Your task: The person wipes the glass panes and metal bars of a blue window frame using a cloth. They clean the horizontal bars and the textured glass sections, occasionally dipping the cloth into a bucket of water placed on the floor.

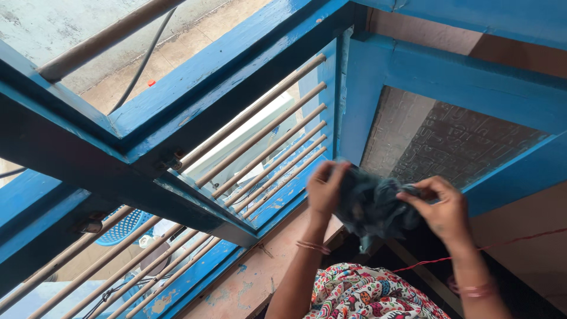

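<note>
Both hands raised before a blue window frame (236,41) w/ metal bars (260,136): left hand (323,189) and right hand (440,210) each pinch an end of a crumpled dark blue-grey cloth (372,204), fingers closed on the fabric. Cloth hangs between them, in front of a patterned glass pane (460,142). Bangles on both wrists; floral garment (366,295) below.

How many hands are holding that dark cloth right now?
2. The left hand grips the dark cloth at its left edge; the right hand pinches its right side, in front of the blue window frame.
</note>
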